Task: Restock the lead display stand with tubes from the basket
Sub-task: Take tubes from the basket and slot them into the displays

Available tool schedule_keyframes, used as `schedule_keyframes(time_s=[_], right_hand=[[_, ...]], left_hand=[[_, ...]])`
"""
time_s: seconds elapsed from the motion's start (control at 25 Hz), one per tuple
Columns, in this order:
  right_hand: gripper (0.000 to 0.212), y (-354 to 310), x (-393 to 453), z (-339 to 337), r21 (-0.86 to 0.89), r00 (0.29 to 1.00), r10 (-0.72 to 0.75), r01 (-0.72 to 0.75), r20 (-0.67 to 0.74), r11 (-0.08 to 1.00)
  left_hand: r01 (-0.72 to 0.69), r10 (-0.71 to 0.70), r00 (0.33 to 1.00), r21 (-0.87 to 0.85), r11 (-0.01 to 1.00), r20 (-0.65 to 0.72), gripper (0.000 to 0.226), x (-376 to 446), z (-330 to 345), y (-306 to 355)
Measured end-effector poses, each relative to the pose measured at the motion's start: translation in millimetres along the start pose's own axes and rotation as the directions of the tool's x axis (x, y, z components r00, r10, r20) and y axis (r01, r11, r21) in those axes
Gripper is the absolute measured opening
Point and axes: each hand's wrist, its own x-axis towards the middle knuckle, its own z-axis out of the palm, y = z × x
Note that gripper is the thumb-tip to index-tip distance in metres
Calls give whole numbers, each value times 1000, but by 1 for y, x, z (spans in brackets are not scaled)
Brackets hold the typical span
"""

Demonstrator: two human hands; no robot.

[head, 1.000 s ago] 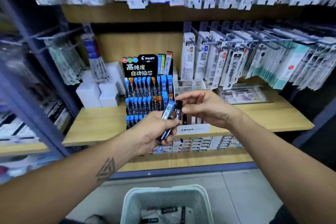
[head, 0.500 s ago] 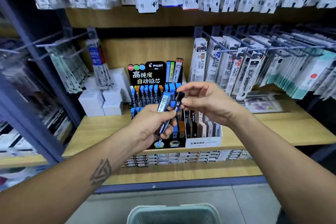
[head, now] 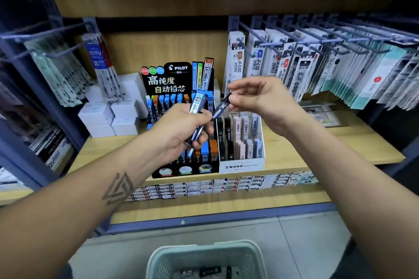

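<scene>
Pulling a slim dark lead tube point(head: 223, 107) from the left hand's bundle, the right hand point(head: 260, 102) has now drawn it nearly clear, fingers point(head: 235, 99) pinching its cap. The left hand point(head: 181, 133) stays clenched on blue-capped lead tubes point(head: 198, 103). Next, I judge, comes slotting it into the black tiered display stand point(head: 181, 161); the pale green plastic basket point(head: 206, 258) waits nearer, below.

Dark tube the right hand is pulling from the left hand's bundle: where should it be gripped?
Pinch the dark tube at its free upper cap end, coming from the right, as the right hand does. Its lower end sits in the left hand.
</scene>
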Motion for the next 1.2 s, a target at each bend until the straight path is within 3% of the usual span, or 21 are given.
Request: schedule_keyframes(time_s=[0.08, 0.16, 0.24, 0.68, 0.88, 0.92, 0.96, 1.0, 1.04, 1.08, 1.12, 1.2], right_hand=[[18, 2, 2, -7, -300, 992, -58, 23, -109, 954], [16, 12, 4, -11, -631, 985, -126, 25, -116, 775], [15, 24, 4, -7, -787, 988, -146, 46, -56, 615], [14, 58, 10, 10, -936, 983, -149, 153, 110, 318], [20, 58, 10, 12, -944, 975, -189, 166, 114, 285], [20, 53, 9, 12, -935, 973, -211, 161, 97, 315], [18, 47, 9, 14, -890, 976, -217, 130, 36, 438], [17, 39, 8, 17, -759, 985, -166, 67, -54, 647], [15, 32, 5, 22, -522, 992, -59, -6, -108, 853], [13, 25, 0, 28, -271, 993, 49, -77, -110, 959], [12, 21, -4, 33, -88, 989, 123, -130, -79, 988], [14, 17, -11, 37, 107, 975, 221, -222, 24, 969]], left_hand=[[-3, 4, 999, 34, 999, -41, 6, 3, -2, 5], [-20, 22, 999, 26, 999, -50, 10, 7, -4, 12], [-34, 34, 998, 14, 999, -50, 16, 10, -5, 16], [5, -6, 1000, 72, 997, 20, 26, 13, 3, 11], [48, -51, 996, 51, 998, 77, 28, 11, 0, 7], [65, -67, 994, 25, 998, 91, 28, 11, 0, 7], [83, -81, 991, -7, 997, 107, 28, 11, 0, 8], [98, -92, 989, -45, 994, 119, 26, 11, -1, 9], [113, -102, 987, -87, 990, 124, 22, 12, -2, 10], [122, -107, 987, -128, 984, 121, 18, 12, -2, 10], [124, -106, 988, -169, 978, 112, 14, 12, -1, 11], [108, -92, 993, -265, 958, 73, 13, 13, -1, 11]])
